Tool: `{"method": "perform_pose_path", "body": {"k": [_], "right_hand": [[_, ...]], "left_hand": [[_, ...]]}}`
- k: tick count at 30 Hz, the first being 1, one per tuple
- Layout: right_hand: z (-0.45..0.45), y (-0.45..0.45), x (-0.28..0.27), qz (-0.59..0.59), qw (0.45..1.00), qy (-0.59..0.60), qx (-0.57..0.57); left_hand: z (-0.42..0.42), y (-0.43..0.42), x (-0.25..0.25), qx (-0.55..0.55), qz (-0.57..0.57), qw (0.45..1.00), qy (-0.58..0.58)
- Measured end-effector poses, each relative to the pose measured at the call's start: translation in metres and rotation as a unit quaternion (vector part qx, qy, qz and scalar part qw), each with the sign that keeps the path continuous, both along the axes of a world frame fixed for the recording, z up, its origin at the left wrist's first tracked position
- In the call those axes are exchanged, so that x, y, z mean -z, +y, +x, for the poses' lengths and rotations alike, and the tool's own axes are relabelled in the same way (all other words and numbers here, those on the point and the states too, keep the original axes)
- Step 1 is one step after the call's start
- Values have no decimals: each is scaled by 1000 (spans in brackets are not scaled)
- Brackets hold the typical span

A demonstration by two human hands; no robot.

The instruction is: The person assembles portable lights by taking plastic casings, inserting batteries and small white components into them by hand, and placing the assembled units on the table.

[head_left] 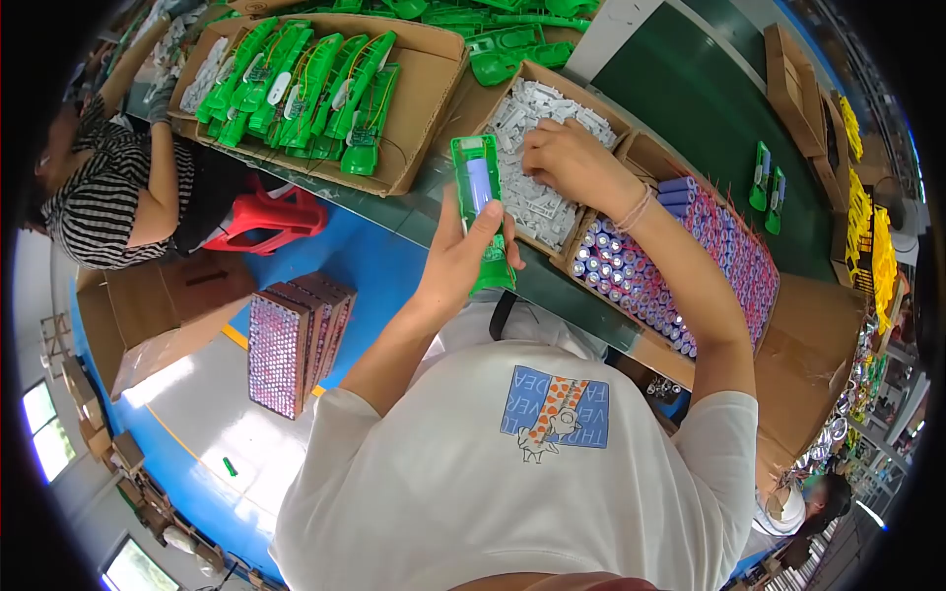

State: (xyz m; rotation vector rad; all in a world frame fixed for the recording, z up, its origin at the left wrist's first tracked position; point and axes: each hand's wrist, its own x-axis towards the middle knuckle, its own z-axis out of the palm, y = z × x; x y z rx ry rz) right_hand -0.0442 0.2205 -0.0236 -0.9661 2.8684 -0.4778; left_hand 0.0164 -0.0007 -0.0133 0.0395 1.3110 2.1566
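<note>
The white shirt (473, 492) of the person wearing the camera carries a blue print (597, 419) on its front, with pale capitals that stand upside down in the view; on one side "DEA" and "VER" can be made out, and on the other "FA", "VER" and "THR"; other letters are too small or broken to read surely; a brown box (158, 313) on the floor bears a dark mark on one flap, too unclear to tell as a letter or a sign.

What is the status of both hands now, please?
Left hand: holding open green plastic housing, purple cylindrical cell inside. Right hand: fingers among small white plastic parts. Nothing visibly blocking either hand.
</note>
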Motion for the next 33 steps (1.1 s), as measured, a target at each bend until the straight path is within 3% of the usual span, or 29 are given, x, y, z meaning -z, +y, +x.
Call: {"method": "perform_pose_path", "body": {"k": [2, 5, 7, 8, 10, 11, 13, 17, 19, 23, 26, 28, 30, 32, 33], "right_hand": [[2, 0, -6, 45, 999, 15, -10], [2, 8, -11, -12, 998, 65, -19], [8, 11, -19, -148, 986, 7, 76], [13, 9, -25, -149, 986, 9, 73], [22, 3, -36, -388, 889, -118, 211], [22, 4, -36, -389, 889, -117, 212], [24, 6, -37, -501, 801, -238, 224], [27, 15, -41, -528, 751, -321, 235], [30, 16, -44, -524, 735, -348, 254], [43, 3, -43, -574, 706, -273, 311], [48, 8, -55, -585, 691, -246, 347], [51, 23, -68, -577, 695, -344, 256], [59, 46, -71, -517, 714, -391, 265], [63, 58, -69, -578, 664, -393, 264], [67, 62, -70, -578, 664, -400, 255]], "left_hand": [[1, 1, -1, -1, -1, 1000, -6], [2, 2, -4, -3, 4, 1000, -15], [2, 2, -2, 37, -15, 999, 3], [2, 4, -4, 34, -16, 999, 5], [2, 9, -8, 65, -41, 997, 25], [2, 12, -8, 65, -41, 997, 25], [2, 17, -6, 75, -46, 996, 27], [4, 22, -5, 92, -66, 991, 67], [3, 24, -9, 100, -150, 976, 124], [2, 32, -14, 91, -189, 958, 198], [2, 39, -9, 119, -94, 973, 173], [7, 49, -6, 165, 9, 980, 112], [7, 62, -19, 184, 36, 977, 100], [2, 72, -20, 183, 54, 977, 92], [2, 78, -18, 206, 59, 972, 97]]}}
